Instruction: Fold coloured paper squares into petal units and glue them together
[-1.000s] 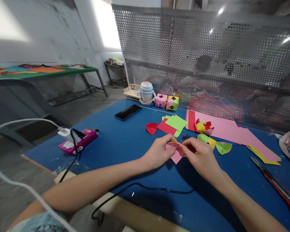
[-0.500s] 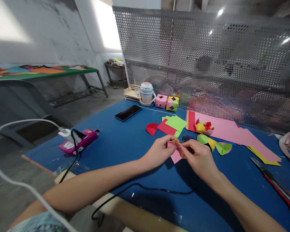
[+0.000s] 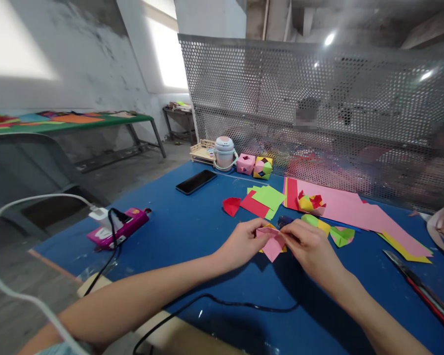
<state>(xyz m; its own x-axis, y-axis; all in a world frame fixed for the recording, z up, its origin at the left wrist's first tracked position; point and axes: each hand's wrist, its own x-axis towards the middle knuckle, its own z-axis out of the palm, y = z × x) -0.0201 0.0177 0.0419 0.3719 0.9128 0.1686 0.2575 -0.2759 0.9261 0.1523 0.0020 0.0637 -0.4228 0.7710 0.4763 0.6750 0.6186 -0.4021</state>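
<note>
My left hand (image 3: 242,241) and my right hand (image 3: 309,245) meet over the blue table (image 3: 192,222), both pinching a folded pink paper piece (image 3: 272,244) with a bit of yellow paper under it. The fingers of both hands are closed on its edges. Just beyond lie folded green and yellow paper units (image 3: 342,234), a red folded piece (image 3: 231,205) and loose green and red squares (image 3: 266,198).
Pink and yellow sheets (image 3: 355,207) lie at the right, with a red and yellow folded piece (image 3: 310,202) on them. Two paper cubes (image 3: 255,165), a small pot (image 3: 224,152) and a phone (image 3: 196,181) sit at the back. A pink power strip (image 3: 118,228) lies left, a cutter (image 3: 425,293) right.
The view has tilted up a little, so everything sits lower in frame. My hands stay together on the pink paper, with small finger shifts only.
</note>
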